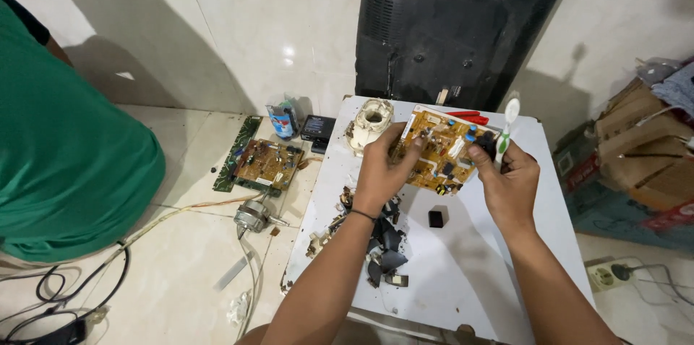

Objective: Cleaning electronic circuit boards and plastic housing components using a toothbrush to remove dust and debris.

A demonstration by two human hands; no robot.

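Circuit board held between left hand (fingers curled) and right hand.

The left hand covers the near-left corner of the yellow circuit board, and the right hand hides its right edge along with the handle of the toothbrush, so the grip on that handle cannot be read. The board's small parts are too fine to tell apart. The black panel is cut off by the top edge. A person in a green shirt runs off the left edge. The worktop loses its near edge behind the forearms and the frame bottom.
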